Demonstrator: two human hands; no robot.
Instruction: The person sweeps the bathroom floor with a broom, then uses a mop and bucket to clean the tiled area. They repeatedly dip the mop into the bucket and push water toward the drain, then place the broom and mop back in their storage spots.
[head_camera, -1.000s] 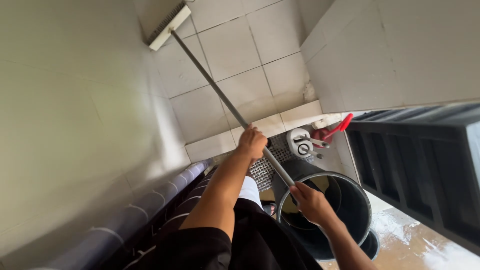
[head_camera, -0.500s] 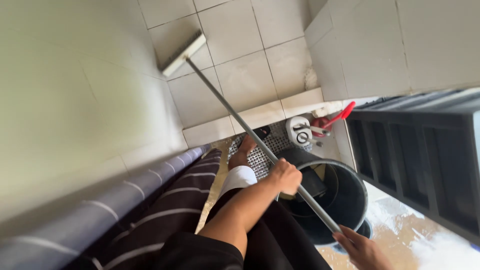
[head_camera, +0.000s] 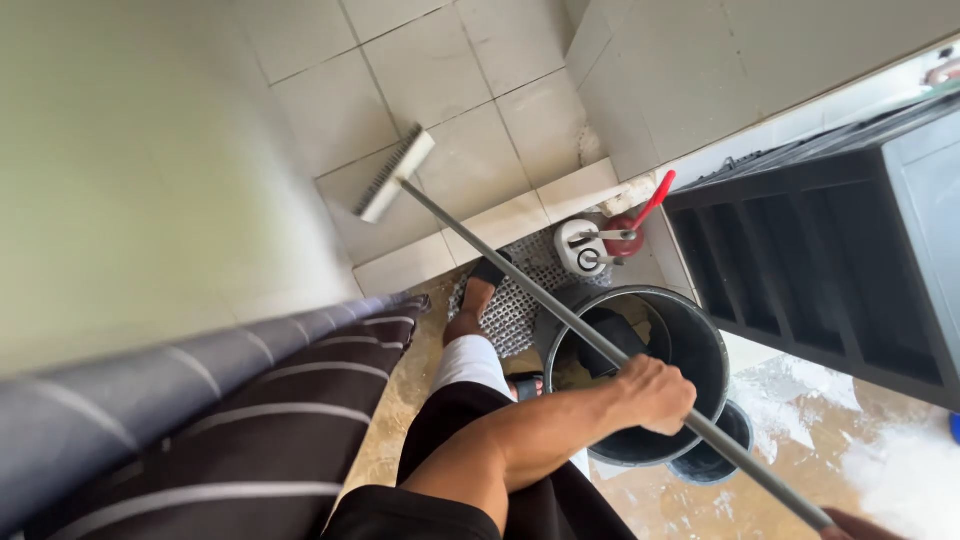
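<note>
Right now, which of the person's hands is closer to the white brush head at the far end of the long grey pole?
Left. The left hand grips the long grey pole partway along, nearer the white brush head. The right hand holds the pole's very end, at the picture's bottom edge, farthest from the brush.

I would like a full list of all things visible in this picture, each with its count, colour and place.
long-handled scrubbing brush: 1, white head with grey metal handle, head against the tiled wall, handle running down to the lower right
large bucket: 1, black, on the floor under the handle
small bucket: 1, dark, beside the large bucket, partly hidden
perforated mat: 1, grey, on the floor by the foot
tap fitting: 1, white with metal parts, at the wall base
red-handled item: 1, red, next to the tap fitting
striped cloth: 1, dark with pale stripes, lower left
louvred panel: 1, black, right
wet floor: brown, foamy, lower right
left hand: 1, grip shut on the handle
right hand: 1, at the handle's end, mostly out of frame
</note>
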